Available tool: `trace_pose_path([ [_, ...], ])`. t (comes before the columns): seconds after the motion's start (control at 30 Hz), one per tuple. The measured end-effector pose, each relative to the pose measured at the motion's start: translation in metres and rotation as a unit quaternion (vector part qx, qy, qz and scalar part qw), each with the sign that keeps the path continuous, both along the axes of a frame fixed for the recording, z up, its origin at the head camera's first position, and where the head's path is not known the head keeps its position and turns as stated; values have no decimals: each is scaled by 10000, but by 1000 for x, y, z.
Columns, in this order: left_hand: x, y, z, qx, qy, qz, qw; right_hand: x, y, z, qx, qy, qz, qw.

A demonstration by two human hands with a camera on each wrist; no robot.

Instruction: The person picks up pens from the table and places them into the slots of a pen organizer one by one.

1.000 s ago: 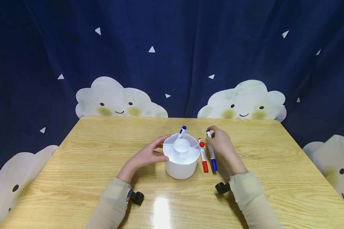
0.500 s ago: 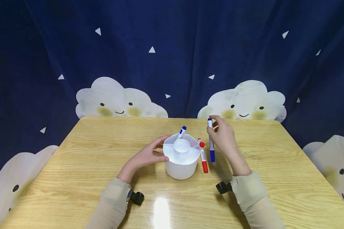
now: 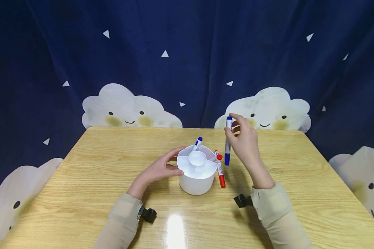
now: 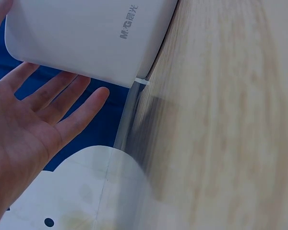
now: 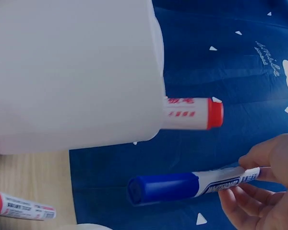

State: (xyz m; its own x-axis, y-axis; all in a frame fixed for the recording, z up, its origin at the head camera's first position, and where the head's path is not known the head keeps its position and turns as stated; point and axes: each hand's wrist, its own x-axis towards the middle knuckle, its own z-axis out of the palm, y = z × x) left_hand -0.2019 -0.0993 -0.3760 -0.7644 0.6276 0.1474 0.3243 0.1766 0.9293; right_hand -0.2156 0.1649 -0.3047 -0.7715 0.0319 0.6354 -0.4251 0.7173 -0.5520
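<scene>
A round white pen holder (image 3: 195, 185) with compartments stands on the table. My left hand (image 3: 159, 168) holds its left side, thumb at the front rim and the other fingers reaching behind, as the left wrist view also shows. One blue-capped marker (image 3: 197, 143) leans in the back compartment, and a red-ended marker (image 5: 188, 114) sticks out on the right. Right of the holder, my right hand (image 3: 247, 140) pinches another blue marker (image 3: 228, 143) near its upper end, blue cap down, raised above the table. Beside the holder lies a red-capped marker (image 3: 221, 176).
Under everything is a wood-grain table (image 3: 90, 180). A dark blue curtain (image 3: 199, 62) with white clouds and triangles hangs behind its far edge. Black wrist cameras sit at both sleeves (image 3: 121, 218).
My right hand has lifted the blue marker from the table and carried it up and away, turning it more upright. The left hand and the pen holder stay where they were.
</scene>
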Motion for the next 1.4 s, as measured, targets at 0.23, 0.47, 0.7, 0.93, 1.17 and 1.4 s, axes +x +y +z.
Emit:
trace_pose_path([
  [0.23,1,0,0,25,-2,4,10000,1,-5,10,-164,505,16,9986],
  [0.47,1,0,1,22,-17,5,10000,2,-10,16,-214,868,65,9960],
  [0.7,1,0,1,26,-35,23,10000,4,-15,23,-270,1063,142,9939],
  [0.93,2,0,1,4,-27,38,10000,7,-20,27,-400,1194,214,9918],
  [1.17,2,1,1,5,-16,23,10000,9,-27,29,-507,1318,337,9894],
  [1.4,-2,0,-4,88,-30,13,10000,11,-32,29,-533,1316,493,9887],
])
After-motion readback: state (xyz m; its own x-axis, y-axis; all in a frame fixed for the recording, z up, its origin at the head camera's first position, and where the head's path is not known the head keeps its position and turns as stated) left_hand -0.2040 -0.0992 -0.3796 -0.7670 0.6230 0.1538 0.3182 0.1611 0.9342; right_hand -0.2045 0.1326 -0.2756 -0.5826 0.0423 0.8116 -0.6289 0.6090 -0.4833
